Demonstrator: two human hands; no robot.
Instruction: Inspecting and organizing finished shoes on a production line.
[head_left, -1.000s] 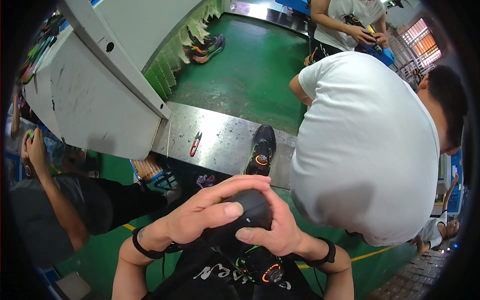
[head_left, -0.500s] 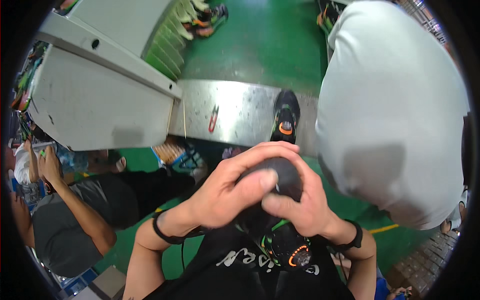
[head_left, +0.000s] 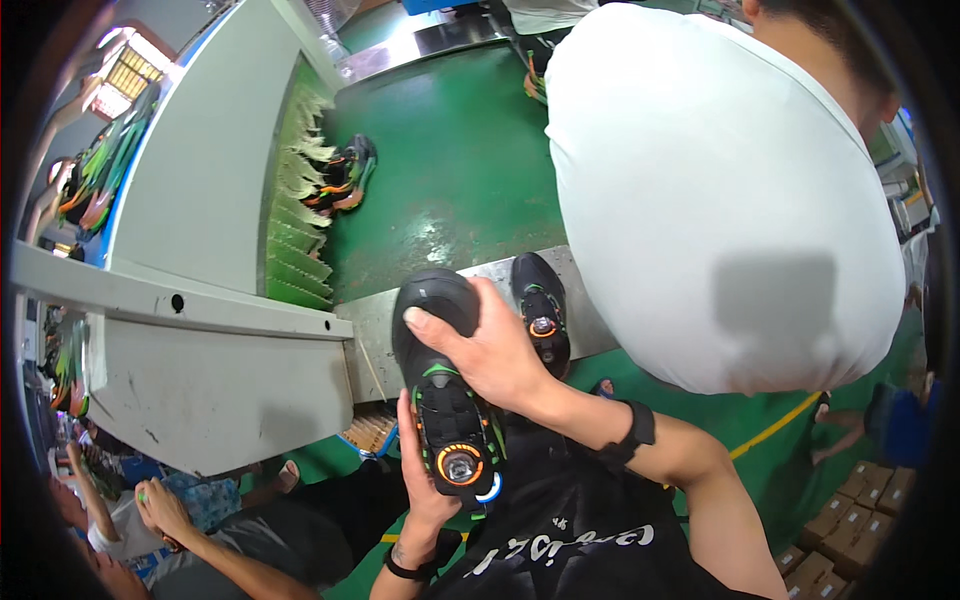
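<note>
A black shoe [head_left: 436,304] with green trim and a round, orange-ringed dial is between my two hands, toe pointing away from me. My left hand [head_left: 420,482] is wrapped along its left side near the heel. At the toe end, my right hand [head_left: 492,352] clasps the right side, its thumb lying across the upper. A matching shoe [head_left: 541,300] stands on the metal bench [head_left: 378,322], just right of the held one. The sole of the held shoe is hidden from me.
At left stands a pale machine housing [head_left: 215,375] with a green strip curtain [head_left: 290,245]; more shoes [head_left: 348,175] lie by it. A person in a white shirt [head_left: 720,200] is close on my right. Another person's arm [head_left: 225,550] is at lower left. Cartons [head_left: 850,520] are stacked lower right.
The held shoe has swung left and forward, away from my chest. My left hand has shifted from the toe to the heel side; my right hand stays near the toe. The view has shifted.
</note>
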